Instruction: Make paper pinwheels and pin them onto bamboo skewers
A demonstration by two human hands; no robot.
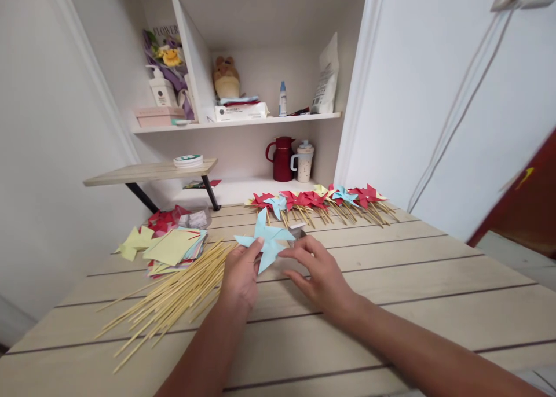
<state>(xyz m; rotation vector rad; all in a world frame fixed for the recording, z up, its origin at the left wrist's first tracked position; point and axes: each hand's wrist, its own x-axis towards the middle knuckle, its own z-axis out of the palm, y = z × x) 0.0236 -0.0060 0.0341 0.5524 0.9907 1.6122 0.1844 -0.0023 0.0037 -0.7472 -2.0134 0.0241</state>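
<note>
My left hand pinches a light blue paper pinwheel with its thumb pressed on the front near the middle. The pinwheel is held up over the table, its blades spread. On its right side is my right hand, thumb and fingers apart, with the index fingertip close to the lower right blade; whether it touches cannot be told. A loose pile of thin wooden sticks lies left of my left hand. Behind the pinwheel, a small grey-white box is partly hidden by my right hand.
Finished pinwheels on sticks line the table's back edge. Coloured paper squares are stacked at left, beside red folded pinwheels and a clear plastic box. A small raised shelf, a red jug and a cup stand behind.
</note>
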